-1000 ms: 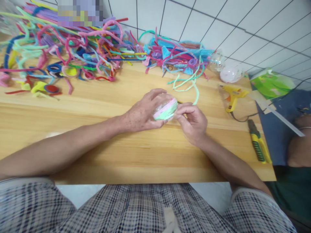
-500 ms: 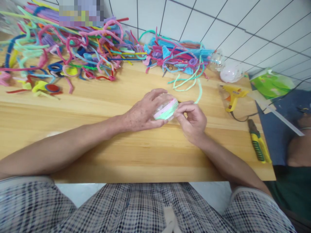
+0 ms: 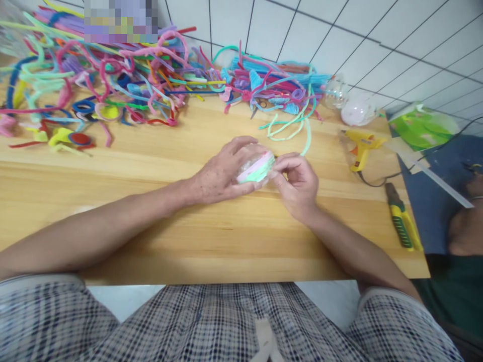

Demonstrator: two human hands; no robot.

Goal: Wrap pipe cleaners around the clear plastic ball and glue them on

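Observation:
My left hand (image 3: 236, 171) curves over a clear plastic ball (image 3: 247, 167), gripping it just above the table. Across the ball runs a pink band beside mint-green fuzzy strips (image 3: 263, 170) that look like pipe cleaners. At the ball's right edge my right hand (image 3: 296, 183) is closed, thumb and forefinger pinched together. Whatever sits between those fingertips is too small to make out. A loose mint-green pipe cleaner (image 3: 308, 137) trails from the pile down to just behind my right hand.
Tangled pipe cleaners (image 3: 128, 85) fill the back left, with bundled ones (image 3: 279, 80) along the wall. To the right lie clear balls (image 3: 358, 111), a yellow glue gun (image 3: 362, 146), green-yellow pliers (image 3: 402, 216) and a green packet (image 3: 420, 128). Another person's arm (image 3: 466, 229) shows at far right.
The view has shifted very slightly. Both hands stay at the ball, with the right fingers still pinched at its edge; nothing has been let go.

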